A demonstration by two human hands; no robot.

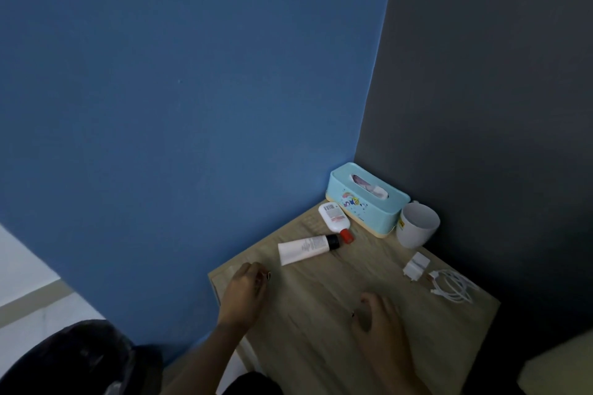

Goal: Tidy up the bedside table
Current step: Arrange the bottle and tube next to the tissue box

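Note:
The wooden bedside table [321, 324] stands in the corner of a blue wall and a dark wall. On it lie a white tube with a black cap [306, 248] and a white bottle with a red cap [335, 220]. A light blue tissue box [365, 202] sits at the back, with a white mug [417, 229] to its right. A white charger plug [415, 265] and a coiled white cable [454, 289] lie at the right edge. My left hand [245, 293] hovers at the table's left edge with curled fingers, a small dark bit at the fingertips. My right hand [382, 324] rests spread on the tabletop.
A bin lined with a black bag [64, 359] stands on the floor at the lower left. A pale cushion or bedding corner [561, 369] shows at the lower right. The blue wall [192, 106] runs close along the table's left side.

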